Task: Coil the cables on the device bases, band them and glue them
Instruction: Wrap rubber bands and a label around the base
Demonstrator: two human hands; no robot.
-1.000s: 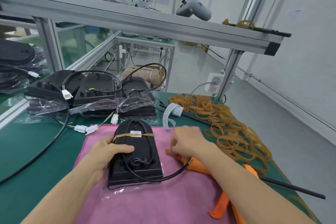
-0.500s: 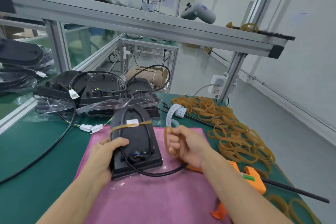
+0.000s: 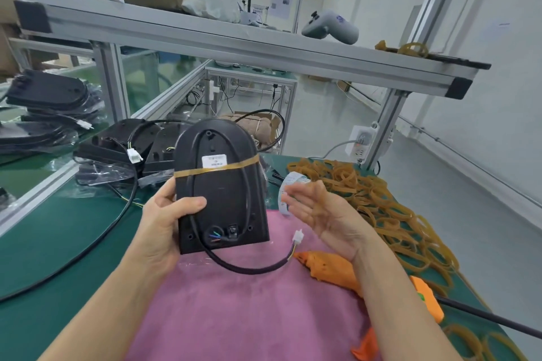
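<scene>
My left hand grips a black device base by its left edge, thumb on its face, and holds it tilted up above the pink cloth. One tan rubber band crosses the base over the coiled cable. The cable's loose end sags below the base and ends in a white connector. To the right of the base is my right hand, fingers spread, with a blurred tan band looped over them.
A pile of rubber bands covers the green mat at right. An orange glue gun lies on the cloth under my right wrist. More black bases sit behind, with a white label strip nearby. An aluminium shelf rail runs overhead.
My left hand has lifted the base off the cloth and tilted it upright. My right hand picked up a band, rose and spread its fingers. The cable's connector end now hangs free.
</scene>
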